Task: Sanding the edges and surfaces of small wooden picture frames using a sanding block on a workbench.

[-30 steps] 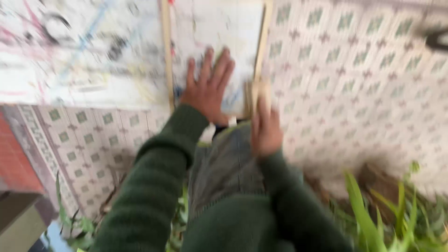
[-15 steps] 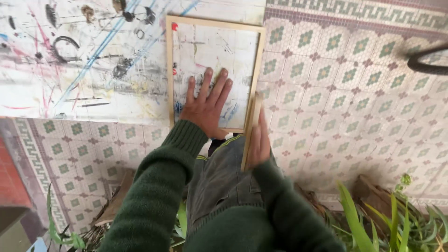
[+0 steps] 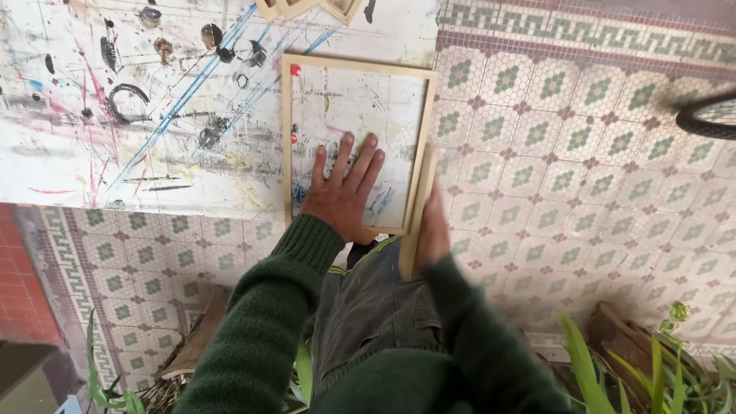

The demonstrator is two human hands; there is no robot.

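My right hand [image 3: 433, 230] grips a loose wooden strip [image 3: 418, 218] beside the wooden frame [image 3: 354, 67]; my left hand [image 3: 343, 192] presses flat, fingers spread, inside it. The frame lies on a paint-spattered white sheet [image 3: 138, 107] over patterned mosaic floor tiles [image 3: 583, 169].

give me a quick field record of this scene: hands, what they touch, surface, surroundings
left hand: flat, fingers spread, pressing on the sheet inside the wooden frame
right hand: blurred, gripping a loose wooden strip against the frame's right side
surface: paint-splattered sheet laid on patterned tile floor
clothing: green sweater sleeves
surroundings: green plants at lower right, more wooden frames at top edge, a dark wheel at right edge
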